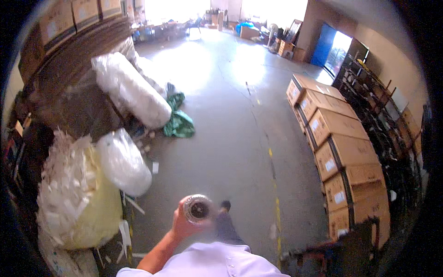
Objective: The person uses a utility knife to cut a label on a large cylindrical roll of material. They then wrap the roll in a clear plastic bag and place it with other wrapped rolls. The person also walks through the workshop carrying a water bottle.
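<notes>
My left hand (181,224) is in front of my body, its fingers wrapped around a clear round cup (198,208). Seen from above, the cup has a pale rim and something dark inside that I cannot make out. My left forearm comes up from the lower edge beside my light shirt. No part of my right hand shows. Below the cup, a dark trouser leg and shoe (225,205) stand on the grey floor.
Stacked cardboard boxes (337,143) line the right, beside a dark rack (376,99). At left are a bulging yellow sack of scraps (99,198), a clear plastic bundle (122,161), a plastic-wrapped roll (134,90) and green sheeting (180,122). A blue door (323,44) stands far right.
</notes>
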Motion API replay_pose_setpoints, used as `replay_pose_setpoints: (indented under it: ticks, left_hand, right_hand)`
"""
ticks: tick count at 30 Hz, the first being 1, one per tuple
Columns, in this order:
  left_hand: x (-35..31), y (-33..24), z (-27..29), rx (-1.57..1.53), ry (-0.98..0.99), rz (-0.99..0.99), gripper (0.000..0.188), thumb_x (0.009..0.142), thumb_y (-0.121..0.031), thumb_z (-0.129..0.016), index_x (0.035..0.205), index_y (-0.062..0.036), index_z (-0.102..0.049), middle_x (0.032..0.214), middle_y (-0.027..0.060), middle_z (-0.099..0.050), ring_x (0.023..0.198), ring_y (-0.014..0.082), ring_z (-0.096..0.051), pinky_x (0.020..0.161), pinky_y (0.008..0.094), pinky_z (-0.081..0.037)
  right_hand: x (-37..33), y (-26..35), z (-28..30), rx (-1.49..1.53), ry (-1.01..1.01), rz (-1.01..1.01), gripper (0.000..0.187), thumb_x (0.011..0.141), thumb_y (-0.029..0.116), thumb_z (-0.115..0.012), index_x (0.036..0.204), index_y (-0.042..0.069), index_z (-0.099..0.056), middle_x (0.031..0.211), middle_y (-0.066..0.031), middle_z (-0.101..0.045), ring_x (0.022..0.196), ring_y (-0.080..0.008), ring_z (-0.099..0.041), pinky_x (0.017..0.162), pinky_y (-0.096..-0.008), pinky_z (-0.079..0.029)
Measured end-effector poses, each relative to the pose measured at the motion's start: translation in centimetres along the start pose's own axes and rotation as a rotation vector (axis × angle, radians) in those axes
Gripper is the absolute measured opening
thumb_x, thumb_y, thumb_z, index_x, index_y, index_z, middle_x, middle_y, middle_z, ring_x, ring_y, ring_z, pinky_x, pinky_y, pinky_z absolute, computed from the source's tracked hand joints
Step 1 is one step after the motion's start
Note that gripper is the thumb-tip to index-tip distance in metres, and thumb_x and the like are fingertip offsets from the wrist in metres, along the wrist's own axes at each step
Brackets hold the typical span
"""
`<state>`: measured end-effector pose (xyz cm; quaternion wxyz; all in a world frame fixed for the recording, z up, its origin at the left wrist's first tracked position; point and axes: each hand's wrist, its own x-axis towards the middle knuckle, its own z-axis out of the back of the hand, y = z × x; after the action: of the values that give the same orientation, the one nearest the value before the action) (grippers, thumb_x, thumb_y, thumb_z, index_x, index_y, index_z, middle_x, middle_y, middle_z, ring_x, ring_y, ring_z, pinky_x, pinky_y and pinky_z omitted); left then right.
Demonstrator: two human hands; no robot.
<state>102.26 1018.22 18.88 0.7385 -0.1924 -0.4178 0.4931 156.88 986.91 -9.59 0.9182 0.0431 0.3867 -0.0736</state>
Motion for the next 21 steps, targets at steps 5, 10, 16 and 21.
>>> replay_pose_setpoints:
  ticks: [5,10,16,21]
  left_hand:
    - [18.8,6.3,-1.9,0.291,0.037,-0.008,0.086,0.06,-0.036,-0.089,0.123,-0.007,-0.038,0.104,0.0109,-0.064,0.09,0.026,-0.068,0.076,0.038,-0.056]
    - [34.4,11.5,-1.4,0.018,-0.143,0.247,0.079,0.06,-0.037,-0.089,0.116,-0.007,-0.042,0.102,0.0108,-0.064,0.087,0.027,-0.068,0.076,0.0379,-0.056]
    - [47.2,28.0,-4.1,0.303,-0.156,0.384,0.093,0.058,-0.047,-0.088,0.124,-0.0056,-0.038,0.109,0.0137,-0.062,0.097,0.0323,-0.064,0.087,0.0434,-0.051]
    - [69.2,37.8,-5.1,0.056,-0.173,0.337,0.096,0.055,-0.046,-0.09,0.123,-0.0068,-0.035,0.107,0.0147,-0.062,0.095,0.0345,-0.066,0.081,0.0459,-0.053]
  right_hand:
    - [-1.0,28.8,-7.3,-0.312,0.075,0.225,0.019,0.083,0.021,-0.065,0.085,0.002,-0.062,0.07,-0.0122,-0.062,0.054,-0.0239,-0.059,0.049,-0.0389,-0.046]
    - [-1.7,66.8,-17.6,-0.221,-0.142,1.003,0.02,0.084,0.022,-0.064,0.083,0.002,-0.061,0.064,-0.0123,-0.062,0.053,-0.0239,-0.06,0.047,-0.0403,-0.046]
    - [-37.4,105.6,-26.0,0.102,0.359,1.62,0.022,0.084,0.024,-0.065,0.085,0.002,-0.063,0.072,-0.0083,-0.064,0.064,-0.016,-0.059,0.059,-0.0337,-0.048]
    - [-24.8,118.1,-30.9,-0.309,0.131,1.622,0.034,0.084,0.038,-0.065,0.085,0.004,-0.064,0.071,-0.0086,-0.065,0.059,-0.0185,-0.061,0.056,-0.0352,-0.049]
